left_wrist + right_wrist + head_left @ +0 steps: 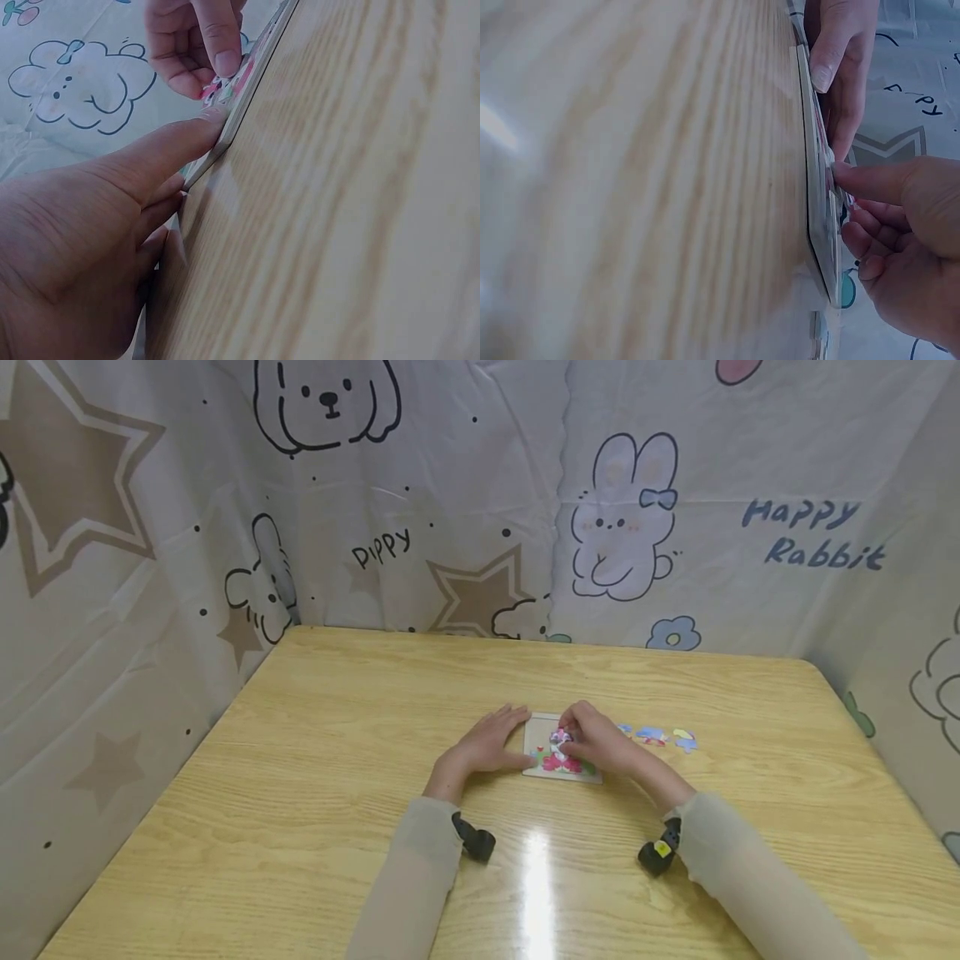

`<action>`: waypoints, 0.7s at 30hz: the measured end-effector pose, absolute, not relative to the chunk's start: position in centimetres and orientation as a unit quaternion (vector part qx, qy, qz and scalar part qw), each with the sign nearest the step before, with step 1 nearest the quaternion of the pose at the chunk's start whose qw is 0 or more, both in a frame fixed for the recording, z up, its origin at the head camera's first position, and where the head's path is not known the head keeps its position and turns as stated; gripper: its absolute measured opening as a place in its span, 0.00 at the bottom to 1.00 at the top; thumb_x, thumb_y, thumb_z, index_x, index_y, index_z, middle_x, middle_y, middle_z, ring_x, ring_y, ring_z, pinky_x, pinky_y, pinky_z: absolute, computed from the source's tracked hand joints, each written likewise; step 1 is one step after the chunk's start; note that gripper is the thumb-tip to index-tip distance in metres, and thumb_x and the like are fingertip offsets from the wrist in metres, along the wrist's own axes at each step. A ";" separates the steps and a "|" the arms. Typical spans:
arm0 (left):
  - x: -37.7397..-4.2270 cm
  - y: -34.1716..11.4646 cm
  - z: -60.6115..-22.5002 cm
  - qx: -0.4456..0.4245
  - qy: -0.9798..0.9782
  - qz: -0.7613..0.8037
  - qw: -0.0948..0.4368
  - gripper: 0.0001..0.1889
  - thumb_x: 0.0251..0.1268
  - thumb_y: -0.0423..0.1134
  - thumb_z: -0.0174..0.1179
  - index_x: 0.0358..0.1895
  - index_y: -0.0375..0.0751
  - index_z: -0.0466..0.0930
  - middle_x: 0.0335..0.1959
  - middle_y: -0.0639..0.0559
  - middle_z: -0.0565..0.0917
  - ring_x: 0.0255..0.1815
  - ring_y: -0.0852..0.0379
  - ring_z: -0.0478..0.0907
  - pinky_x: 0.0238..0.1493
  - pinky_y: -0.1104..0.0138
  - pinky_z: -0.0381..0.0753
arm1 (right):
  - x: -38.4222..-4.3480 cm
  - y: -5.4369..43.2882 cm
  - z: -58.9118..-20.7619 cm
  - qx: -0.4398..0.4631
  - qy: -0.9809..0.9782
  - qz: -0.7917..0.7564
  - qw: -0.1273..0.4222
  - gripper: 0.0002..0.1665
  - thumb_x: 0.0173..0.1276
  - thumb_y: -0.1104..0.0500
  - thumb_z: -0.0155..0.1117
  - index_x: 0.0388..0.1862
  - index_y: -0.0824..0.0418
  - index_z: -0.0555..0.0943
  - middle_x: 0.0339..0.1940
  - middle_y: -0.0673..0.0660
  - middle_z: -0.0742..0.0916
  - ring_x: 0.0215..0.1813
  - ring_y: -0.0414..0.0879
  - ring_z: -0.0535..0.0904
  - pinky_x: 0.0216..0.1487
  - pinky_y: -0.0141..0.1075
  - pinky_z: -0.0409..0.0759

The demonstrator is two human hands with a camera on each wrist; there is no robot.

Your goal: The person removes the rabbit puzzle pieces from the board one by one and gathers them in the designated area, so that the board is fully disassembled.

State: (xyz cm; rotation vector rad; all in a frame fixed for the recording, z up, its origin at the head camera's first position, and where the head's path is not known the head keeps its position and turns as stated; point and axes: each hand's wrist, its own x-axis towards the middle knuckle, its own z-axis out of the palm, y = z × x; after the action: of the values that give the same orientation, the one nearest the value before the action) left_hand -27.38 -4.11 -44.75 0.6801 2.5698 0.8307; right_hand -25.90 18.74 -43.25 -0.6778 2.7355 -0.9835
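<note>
In the head view a small jigsaw puzzle board (537,723) with a pale frame lies flat on the table, partly covered by my hands. Pink, green and white picture parts show on its lower half. My left hand (491,743) rests along the board's left edge with fingers extended, its thumb on the corner, as the left wrist view shows. Over the board my right hand (606,745) pinches a pink-and-white puzzle piece (559,737) between thumb and fingers. The fingers hide part of that piece, and whether it lies flush cannot be told.
Several loose puzzle pieces (651,735), blue with other colours, lie on the wooden table (360,710) right of the board, some partly behind the right hand. A printed curtain (465,510) hangs behind and beside the table. Each wrist bears a small black camera (474,839).
</note>
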 end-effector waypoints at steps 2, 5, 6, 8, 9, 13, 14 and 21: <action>-27.4 -4.1 -44.7 0.241 0.908 0.293 0.177 0.44 0.63 0.55 0.63 0.78 0.48 0.52 0.81 0.51 0.50 0.83 0.51 0.40 0.84 0.57 0.38 | -25.8 18.6 -43.1 -0.221 0.916 -0.326 0.078 0.15 0.67 0.65 0.63 0.49 0.69 0.72 0.41 0.60 0.77 0.39 0.47 0.71 0.39 0.32 0.73; -27.3 -4.1 -44.6 0.241 0.908 0.292 0.177 0.44 0.63 0.55 0.63 0.78 0.48 0.52 0.81 0.51 0.50 0.83 0.51 0.40 0.84 0.57 0.38 | -25.6 18.5 -43.0 -0.214 0.917 -0.326 0.080 0.15 0.68 0.66 0.63 0.50 0.69 0.71 0.40 0.60 0.78 0.39 0.46 0.72 0.39 0.33 0.75; -27.3 -4.1 -44.6 0.241 0.908 0.292 0.177 0.44 0.63 0.55 0.63 0.78 0.47 0.52 0.81 0.50 0.50 0.83 0.51 0.40 0.84 0.57 0.38 | -25.5 18.4 -43.0 -0.212 0.917 -0.329 0.079 0.15 0.68 0.66 0.63 0.50 0.68 0.71 0.39 0.60 0.79 0.39 0.46 0.73 0.39 0.33 0.75; -27.2 -4.1 -44.4 0.240 0.908 0.292 0.179 0.44 0.63 0.55 0.63 0.78 0.47 0.52 0.81 0.51 0.50 0.83 0.51 0.40 0.84 0.57 0.38 | -25.4 18.4 -42.9 -0.215 0.916 -0.332 0.073 0.15 0.67 0.67 0.63 0.50 0.69 0.72 0.39 0.60 0.79 0.39 0.47 0.74 0.40 0.34 0.77; -27.2 -4.1 -44.4 0.239 0.909 0.292 0.179 0.44 0.63 0.55 0.63 0.78 0.47 0.52 0.81 0.51 0.50 0.83 0.51 0.40 0.84 0.57 0.38 | -25.4 18.3 -42.8 -0.219 0.915 -0.331 0.068 0.15 0.67 0.67 0.62 0.50 0.69 0.72 0.39 0.60 0.79 0.40 0.47 0.74 0.41 0.35 0.78; -27.1 -4.1 -44.2 0.235 0.909 0.293 0.182 0.44 0.63 0.55 0.63 0.78 0.48 0.52 0.81 0.51 0.49 0.83 0.52 0.39 0.84 0.57 0.38 | -25.2 18.3 -42.9 -0.237 0.911 -0.333 0.052 0.15 0.67 0.70 0.61 0.51 0.69 0.72 0.43 0.62 0.80 0.45 0.51 0.78 0.47 0.40 0.82; -27.1 -4.1 -44.2 0.235 0.909 0.293 0.182 0.44 0.63 0.55 0.63 0.78 0.48 0.52 0.81 0.51 0.49 0.83 0.52 0.39 0.84 0.57 0.38 | -25.2 18.3 -42.9 -0.239 0.910 -0.335 0.050 0.15 0.67 0.70 0.60 0.51 0.69 0.72 0.45 0.63 0.81 0.47 0.52 0.79 0.49 0.41 0.83; -27.1 -4.0 -44.3 0.227 0.913 0.287 0.181 0.45 0.62 0.56 0.63 0.78 0.50 0.52 0.81 0.52 0.50 0.83 0.53 0.40 0.84 0.58 0.39 | -25.0 18.8 -43.1 -0.208 0.900 -0.381 0.046 0.11 0.70 0.71 0.55 0.51 0.66 0.73 0.48 0.63 0.82 0.52 0.57 0.81 0.52 0.45 0.85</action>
State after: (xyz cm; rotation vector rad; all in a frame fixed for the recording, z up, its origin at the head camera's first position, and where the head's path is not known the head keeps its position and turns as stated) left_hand -27.14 -4.01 -44.33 0.6406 2.5770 0.8117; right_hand -25.00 18.80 -43.07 -0.6354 2.7466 -1.1648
